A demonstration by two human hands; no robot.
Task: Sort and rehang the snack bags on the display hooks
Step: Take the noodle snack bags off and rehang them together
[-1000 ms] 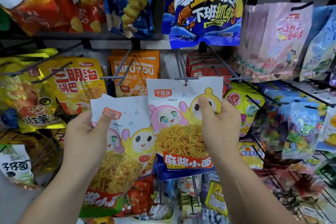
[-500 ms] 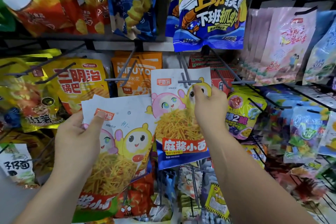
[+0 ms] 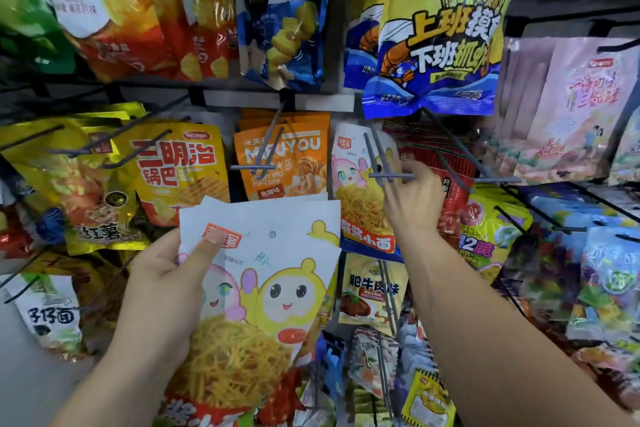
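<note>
- White cartoon-printed snack bags [image 3: 273, 253] sit grasped in my left hand [image 3: 166, 288].
- My right hand [image 3: 414, 208] meets a matching bag [image 3: 360, 204] on a grey wire hook [image 3: 391, 176]; whether its fingers grip, I cannot tell.

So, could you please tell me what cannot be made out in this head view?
- Head view: whether the right hand grips the noodle snack bag at the hook; its fingers are motion-blurred.
- Head view: how many bags the left hand holds; the front one of the stack of noodle snack bags covers the rest.
- Head view: the top of the prawn snack bag, cut off by the upper edge.
</note>
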